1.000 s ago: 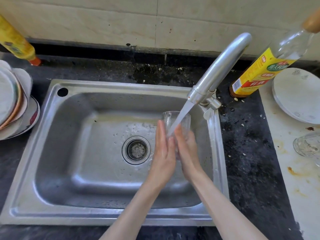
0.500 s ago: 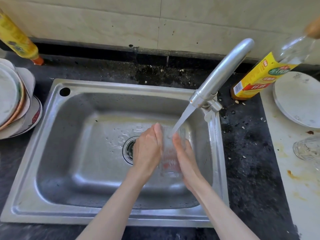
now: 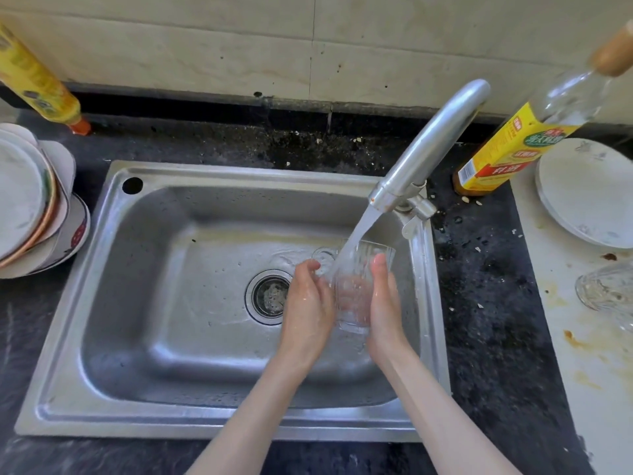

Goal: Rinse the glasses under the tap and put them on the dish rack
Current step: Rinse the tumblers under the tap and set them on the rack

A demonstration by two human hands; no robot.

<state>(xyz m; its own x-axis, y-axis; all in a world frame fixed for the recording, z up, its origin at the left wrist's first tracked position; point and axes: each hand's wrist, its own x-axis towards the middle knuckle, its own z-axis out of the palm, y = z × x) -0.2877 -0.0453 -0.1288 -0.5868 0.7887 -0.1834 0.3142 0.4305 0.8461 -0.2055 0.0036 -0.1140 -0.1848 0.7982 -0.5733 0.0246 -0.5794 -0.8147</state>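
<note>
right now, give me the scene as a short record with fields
place: steel sink in a dark counter
tap: tap running, stream falling into the glass
held item: clear glass, mouth tilted away, over the basin
left hand: left hand cupping the glass's left side
right hand: right hand pressed on its right side
waiting: another glass on the right counter
left side: stacked plates
dish rack: not in view

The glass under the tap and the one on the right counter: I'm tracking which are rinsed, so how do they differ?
The glass under the tap is gripped between the left hand and right hand, water running over it; the counter glass lies untouched. The first is over the sink; the second is cut off by the frame's edge. Both are clear.
</note>
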